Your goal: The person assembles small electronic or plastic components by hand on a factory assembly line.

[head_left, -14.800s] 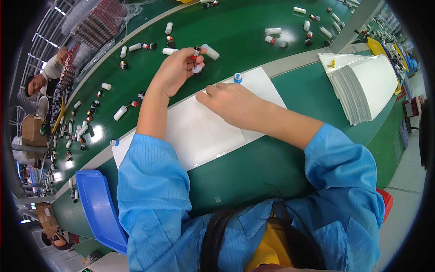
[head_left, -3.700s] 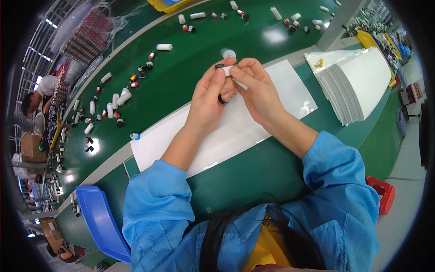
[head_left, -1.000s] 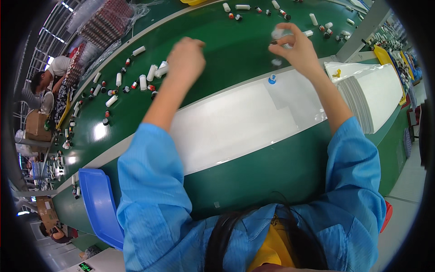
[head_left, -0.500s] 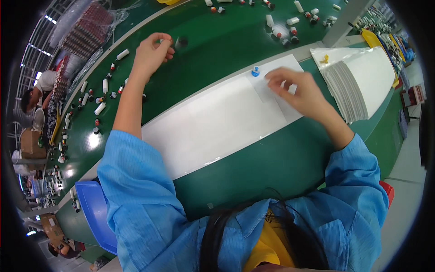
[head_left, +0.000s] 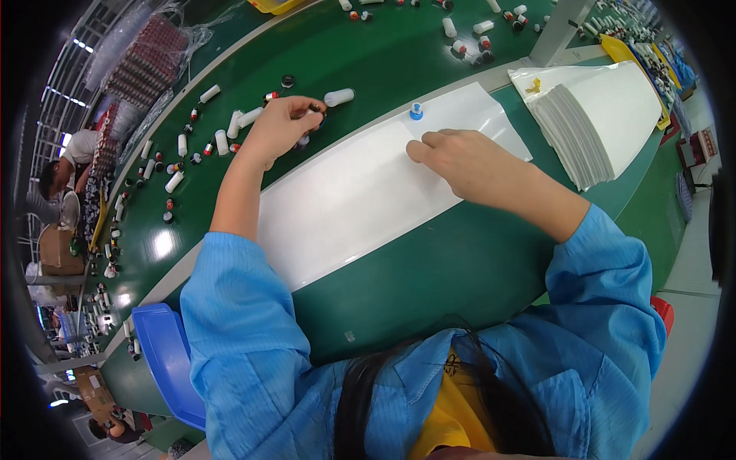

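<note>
My left hand (head_left: 287,129) is over the green belt, thumb and fingers closed around a small dark part (head_left: 317,113) that the fingers partly hide. White cylinders lie around it, including one white cylinder (head_left: 340,97) just to its right. My right hand (head_left: 466,157) is over a long white sheet (head_left: 345,203), its fingertips pressed together at the surface; whatever they pinch, if anything, is hidden. Just beyond those fingers, a small blue-and-white piece (head_left: 416,112) stands on the sheet.
To the right lies a stack of white sheets (head_left: 571,134) with a small yellow piece on top. A metal post (head_left: 563,31) rises behind it. A blue tray (head_left: 165,353) is at the lower left. Several white cylinders with red and black parts lie scattered along the belt (head_left: 368,57).
My left hand has moved right and nearer me, and a dark part now shows in its fingers. Blurred and half open before, my right hand has come left and closed at the sheet.
</note>
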A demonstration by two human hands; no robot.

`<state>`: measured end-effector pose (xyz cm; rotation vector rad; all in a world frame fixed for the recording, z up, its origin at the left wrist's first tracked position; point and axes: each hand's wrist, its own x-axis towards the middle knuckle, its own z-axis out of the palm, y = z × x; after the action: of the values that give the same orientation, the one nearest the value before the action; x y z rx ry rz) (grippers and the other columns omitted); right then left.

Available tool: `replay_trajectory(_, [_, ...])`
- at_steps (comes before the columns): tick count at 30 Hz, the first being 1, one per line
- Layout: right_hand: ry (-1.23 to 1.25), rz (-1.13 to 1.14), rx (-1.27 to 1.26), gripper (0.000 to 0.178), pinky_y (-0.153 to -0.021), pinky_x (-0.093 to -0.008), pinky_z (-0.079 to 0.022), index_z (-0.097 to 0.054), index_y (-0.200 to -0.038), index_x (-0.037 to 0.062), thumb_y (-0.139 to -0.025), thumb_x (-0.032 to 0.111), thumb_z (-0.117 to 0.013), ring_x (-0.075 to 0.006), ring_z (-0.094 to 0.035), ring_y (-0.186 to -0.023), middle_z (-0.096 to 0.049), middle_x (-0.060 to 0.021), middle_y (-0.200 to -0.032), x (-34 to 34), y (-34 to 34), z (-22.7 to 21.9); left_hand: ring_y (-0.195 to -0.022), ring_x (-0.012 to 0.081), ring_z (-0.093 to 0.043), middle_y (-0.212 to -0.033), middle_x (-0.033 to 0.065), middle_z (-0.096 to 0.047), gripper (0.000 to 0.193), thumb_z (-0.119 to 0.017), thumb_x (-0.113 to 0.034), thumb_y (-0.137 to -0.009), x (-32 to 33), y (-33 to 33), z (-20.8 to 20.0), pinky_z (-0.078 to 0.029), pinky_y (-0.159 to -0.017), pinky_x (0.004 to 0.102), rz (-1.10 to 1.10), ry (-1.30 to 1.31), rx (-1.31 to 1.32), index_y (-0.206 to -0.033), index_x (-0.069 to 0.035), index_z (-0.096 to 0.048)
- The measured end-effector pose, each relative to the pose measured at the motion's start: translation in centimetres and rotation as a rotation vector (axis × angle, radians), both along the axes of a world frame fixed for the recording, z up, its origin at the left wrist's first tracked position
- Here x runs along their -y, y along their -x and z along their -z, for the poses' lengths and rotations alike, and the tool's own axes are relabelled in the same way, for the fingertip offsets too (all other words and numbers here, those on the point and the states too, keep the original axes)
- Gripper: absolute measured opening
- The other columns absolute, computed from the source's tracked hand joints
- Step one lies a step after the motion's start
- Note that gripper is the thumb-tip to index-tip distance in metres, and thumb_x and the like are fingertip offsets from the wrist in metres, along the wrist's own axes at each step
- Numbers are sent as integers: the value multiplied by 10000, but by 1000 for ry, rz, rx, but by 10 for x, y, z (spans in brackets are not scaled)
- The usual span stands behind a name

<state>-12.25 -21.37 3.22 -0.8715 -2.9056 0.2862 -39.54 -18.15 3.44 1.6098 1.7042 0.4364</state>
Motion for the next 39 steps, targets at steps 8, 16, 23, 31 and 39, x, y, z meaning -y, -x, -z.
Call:
replay_trajectory(8, [838, 551, -842, 197, -637, -282, -488, -465, -840, 57, -721, -23, -600, -139, -586, -703, -578, -71, -777, -33, -37, 14, -722, 117, -462, -799, 36, -500, 259, -458, -171, -909, 9, -14, 17, -424, -746, 278, -25, 207, 1247, -1065, 33, -493])
replay_trajectory(16, [1413, 306, -1638, 196, -739, -235, -400, -458, -895, 82, -784, 36, -613, -131, -564, -841, -590, -56, -863, -27, 49, 9, -722, 113, -394, -747, 13, -422, 284, -410, -175, -927, 30, -34, 18, -376, -714, 266, 0, 128, 1504, -1161, -20, -449])
replay_trajectory(23, [1261, 296, -1589, 218, -759, -219, -297, -442, -841, 115, -771, 93, -647, -66, -503, -769, -589, -3, -853, -16, 97, 14, -686, 106, -320, -708, -18, -326, 357, -380, -83, -836, 39, -38, 5, -314, -694, 250, 34, -19, 1319, -1183, -13, -424])
replay_trajectory(31, [1317, 350, -1571, 262, -683, -257, -380, -470, -943, 70, -780, 140, -662, -90, -530, -787, -597, -19, -872, -1, 108, 27, -610, 100, -255, -623, -35, -233, 426, -310, -365, -951, 50, -31, 30, -318, -686, 253, 113, -51, 1331, -1108, 2, -461])
replay_trajectory(39, [1020, 295, -1228, 465, -745, -275, -453, -469, -1118, 0, -734, 122, -702, -132, -606, -764, -655, -92, -808, -25, 90, 13, -774, 216, -562, -776, 98, -590, 480, -268, -373, -948, 38, -12, 17, -428, -784, 344, 230, 42, 786, -981, 12, -553])
